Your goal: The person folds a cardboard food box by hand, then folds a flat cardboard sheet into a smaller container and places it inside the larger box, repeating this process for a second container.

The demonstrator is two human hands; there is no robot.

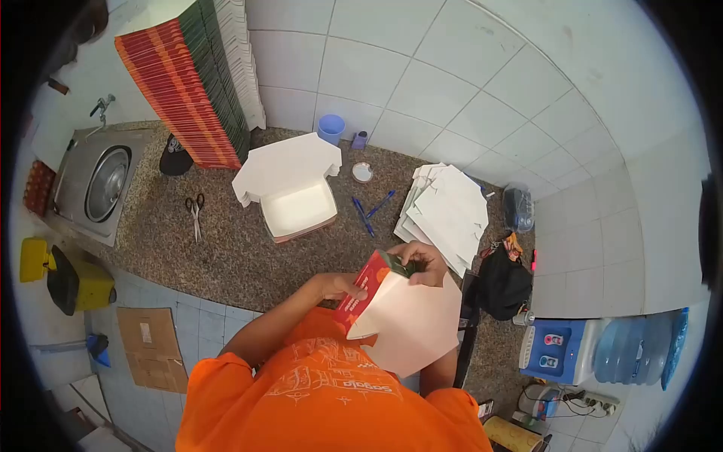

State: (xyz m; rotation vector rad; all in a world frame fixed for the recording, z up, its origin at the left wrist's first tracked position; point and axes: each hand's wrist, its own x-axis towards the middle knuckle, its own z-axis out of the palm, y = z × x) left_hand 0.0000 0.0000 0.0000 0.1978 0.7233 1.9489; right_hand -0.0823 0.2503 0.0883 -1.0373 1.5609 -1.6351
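Note:
In front of my chest is a partly folded cardboard box (pixel 410 324), red with green outside and plain white inside, its wide lid panel hanging toward me. My left hand (pixel 339 287) grips its red side wall, thumb on the printed face. At the green end of the box, my right hand (pixel 423 265) has its fingers closed around the corner flaps. Beyond my hands, a folded box (pixel 300 212) stands on the counter with its white lid raised. To its right lies a pile of flat cardboard blanks (pixel 452 212).
A tall stack of red and green boxes (pixel 177 87) rises at the back left of the granite counter (pixel 226 260). Scissors (pixel 196 217), blue pens (pixel 364 217) and a blue cup (pixel 330 129) lie around. A sink (pixel 109 181) is left; a water dispenser (pixel 557 352) stands right.

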